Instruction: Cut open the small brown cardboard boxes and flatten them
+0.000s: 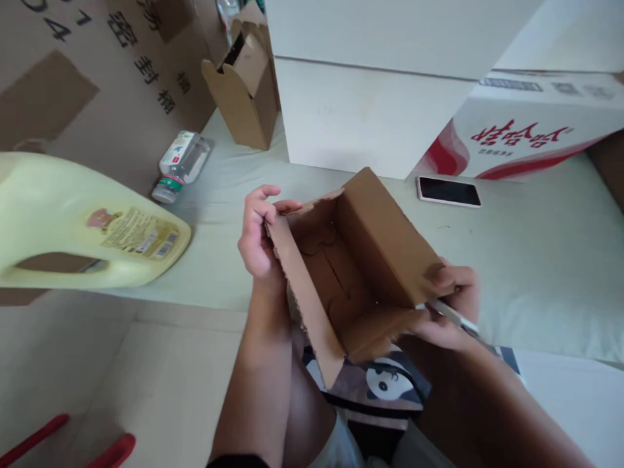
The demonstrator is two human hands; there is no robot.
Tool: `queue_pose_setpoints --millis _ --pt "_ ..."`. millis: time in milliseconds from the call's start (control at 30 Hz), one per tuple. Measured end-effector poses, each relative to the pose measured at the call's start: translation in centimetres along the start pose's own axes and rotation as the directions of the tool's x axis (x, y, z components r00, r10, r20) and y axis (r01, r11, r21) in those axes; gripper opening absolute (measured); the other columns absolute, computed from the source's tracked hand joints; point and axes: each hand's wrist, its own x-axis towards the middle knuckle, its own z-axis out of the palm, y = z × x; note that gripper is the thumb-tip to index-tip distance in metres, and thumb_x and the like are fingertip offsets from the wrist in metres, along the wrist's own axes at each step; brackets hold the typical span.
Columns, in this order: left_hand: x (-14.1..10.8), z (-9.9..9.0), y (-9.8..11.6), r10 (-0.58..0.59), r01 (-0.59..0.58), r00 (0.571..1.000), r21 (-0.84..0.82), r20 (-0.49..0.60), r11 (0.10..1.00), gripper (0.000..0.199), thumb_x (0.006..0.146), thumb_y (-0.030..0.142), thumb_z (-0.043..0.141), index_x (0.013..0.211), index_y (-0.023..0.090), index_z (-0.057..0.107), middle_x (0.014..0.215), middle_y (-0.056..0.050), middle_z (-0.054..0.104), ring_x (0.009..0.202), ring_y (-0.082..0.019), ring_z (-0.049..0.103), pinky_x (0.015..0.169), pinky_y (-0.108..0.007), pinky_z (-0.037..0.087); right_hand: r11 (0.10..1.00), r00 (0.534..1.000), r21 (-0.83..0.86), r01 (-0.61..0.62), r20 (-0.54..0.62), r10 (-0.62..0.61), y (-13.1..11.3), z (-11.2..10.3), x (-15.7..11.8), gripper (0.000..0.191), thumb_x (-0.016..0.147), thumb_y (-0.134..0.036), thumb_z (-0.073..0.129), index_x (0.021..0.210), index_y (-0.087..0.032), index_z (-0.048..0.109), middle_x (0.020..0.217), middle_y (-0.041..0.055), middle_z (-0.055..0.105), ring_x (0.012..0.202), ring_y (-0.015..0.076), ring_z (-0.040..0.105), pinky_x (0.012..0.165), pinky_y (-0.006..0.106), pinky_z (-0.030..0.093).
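Observation:
An open brown cardboard box (pixel 385 240) is held up between my two hands, its inside facing me and its edges ragged. My left hand (pixel 258 231) grips the box at its left upper corner, fingers bent over the edge. At the right lower corner my right hand (pixel 453 302) holds the box wall together with a thin, light metallic tool (pixel 458 318). Most of that tool is hidden by the hand and blurred, so its kind cannot be made out.
On the pale green cloth (pixel 536 273) lie a phone (pixel 449 192) and a plastic bottle (pixel 180 166). A yellow jug (pixel 97 221) is at left. White boxes (pixel 365 117), a printed carton (pixel 526 130) and a small cardboard box (pixel 248 97) stand behind.

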Motion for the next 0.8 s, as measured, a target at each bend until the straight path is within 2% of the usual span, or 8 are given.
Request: queue_pose_setpoints --millis 100,200,367,467,533,633,700,800 --pt "-0.3 0.8 -0.4 -0.007 0.007 1.0 0.037 -0.005 0.999 0.045 0.076 0.068 0.066 0.079 0.024 0.054 0.104 -0.003 0.058 0.072 -0.017 0.059 0.087 -0.038 0.052 0.995 0.995 0.03 0.094 -0.023 -0.093 -0.3 0.3 -0.6 0.073 0.072 -0.042 0.084 0.133 -0.046 0.043 0.097 -0.001 0.063 0.077 0.0213 0.063 0.066 0.036 0.053" --pt "-0.4 0.9 -1.2 0.044 -0.049 0.999 0.182 0.032 0.982 0.039 0.082 0.061 0.069 0.101 0.029 0.062 0.11 -0.002 0.059 0.076 -0.015 0.06 0.089 -0.034 0.052 0.994 0.988 0.033 0.104 0.11 -0.107 -1.1 0.4 -0.1 0.055 0.086 -0.03 0.071 0.136 -0.043 0.052 0.11 0.0036 0.068 0.095 0.0233 0.069 0.074 0.038 0.058" --pt "0.3 -0.5 -2.2 0.099 -0.271 0.927 0.463 0.362 0.844 0.032 0.086 0.055 0.067 0.102 0.028 0.076 0.129 -0.007 0.06 0.117 -0.025 0.059 0.11 -0.043 0.046 0.961 0.923 0.115 0.251 0.271 -0.273 -1.2 0.0 0.7 0.041 0.089 -0.056 0.066 0.122 -0.032 0.072 0.122 0.0104 0.068 0.112 0.0297 0.068 0.097 0.049 0.057" --pt "0.8 -1.6 -2.3 0.051 -0.37 0.85 0.525 0.525 0.767 0.031 0.092 0.051 0.058 0.099 0.03 0.08 0.131 -0.007 0.061 0.126 -0.027 0.056 0.116 -0.049 0.041 0.982 0.962 0.152 0.114 0.229 -0.147 -0.6 0.2 0.4 0.033 0.094 -0.049 0.061 0.118 -0.03 0.074 0.124 0.011 0.068 0.111 0.0277 0.068 0.084 0.041 0.061" --pt "1.1 -2.3 -2.3 0.026 -0.337 0.864 0.54 0.503 0.771 0.029 0.093 0.047 0.056 0.098 0.031 0.081 0.129 -0.006 0.063 0.127 -0.026 0.056 0.116 -0.048 0.042 0.98 0.992 0.183 -0.083 0.114 0.063 -0.2 0.6 0.1 0.027 0.096 -0.043 0.058 0.111 -0.029 0.076 0.121 0.0101 0.069 0.095 0.0231 0.07 0.062 0.031 0.057" --pt "1.7 -3.5 -2.3 0.026 -0.191 0.952 0.522 0.306 0.832 0.024 0.088 0.041 0.061 0.093 0.03 0.081 0.122 -0.005 0.067 0.124 -0.025 0.058 0.113 -0.045 0.045 0.898 0.917 0.194 -0.396 0.038 0.396 0.4 1.2 0.3 0.029 0.095 -0.047 0.058 0.099 -0.026 0.076 0.103 0.0064 0.074 0.065 0.0156 0.064 0.051 0.03 0.051" --pt "2.3 -4.4 -2.4 0.026 -0.096 0.989 0.484 0.149 0.87 0.024 0.085 0.037 0.06 0.091 0.028 0.081 0.115 -0.005 0.07 0.123 -0.025 0.059 0.114 -0.043 0.044 0.871 0.885 0.156 -0.465 0.09 0.457 0.4 1.6 0.5 0.033 0.093 -0.053 0.06 0.095 -0.025 0.077 0.096 0.0055 0.077 0.071 0.0183 0.068 0.066 0.035 0.059" --pt "2.7 -5.6 -3.0 -0.009 -0.009 0.999 0.416 0.041 0.909 0.03 0.084 0.039 0.056 0.089 0.021 0.08 0.107 -0.006 0.074 0.123 -0.026 0.059 0.118 -0.042 0.039 0.908 0.931 0.224 -0.355 0.172 0.322 -0.2 1.9 0.6 0.032 0.094 -0.055 0.06 0.098 -0.028 0.078 0.111 0.0063 0.078 0.112 0.0256 0.07 0.101 0.047 0.055"
